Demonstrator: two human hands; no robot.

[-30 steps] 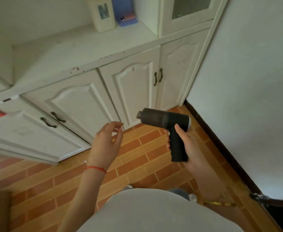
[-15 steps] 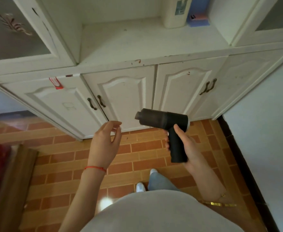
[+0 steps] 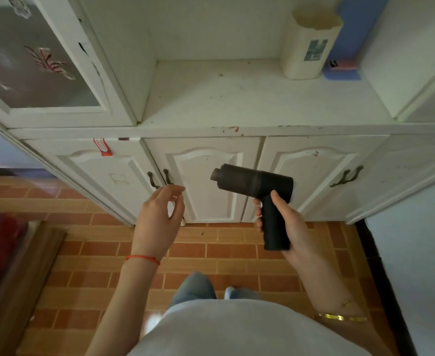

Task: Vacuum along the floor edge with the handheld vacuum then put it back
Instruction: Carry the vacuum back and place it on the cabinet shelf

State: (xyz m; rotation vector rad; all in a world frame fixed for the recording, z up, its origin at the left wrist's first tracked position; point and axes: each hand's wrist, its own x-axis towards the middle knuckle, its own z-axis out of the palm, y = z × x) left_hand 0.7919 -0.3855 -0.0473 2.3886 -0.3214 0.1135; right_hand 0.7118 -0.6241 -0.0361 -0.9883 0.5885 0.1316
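Note:
A black pistol-shaped handheld vacuum (image 3: 256, 185) is held up in front of the white cabinet doors, its nozzle pointing left. My right hand (image 3: 287, 222) is wrapped around its grip from the right. My left hand (image 3: 158, 219) hovers left of the nozzle, fingers loosely curled and apart, holding nothing; a gap separates it from the vacuum. The floor edge (image 3: 211, 223) runs where the orange brick-pattern tiles meet the cabinet base.
The white cabinet has an open shelf (image 3: 237, 98) holding a cream container (image 3: 308, 47) and a blue box (image 3: 350, 39) at the back right. A white wall (image 3: 416, 240) with dark skirting stands at right. A wooden piece (image 3: 23, 273) lies at left. My feet are below.
The view has swung left and up, so the cabinet now faces me squarely with the open shelf in view. Both hands keep their pose, the vacuum still in my right hand.

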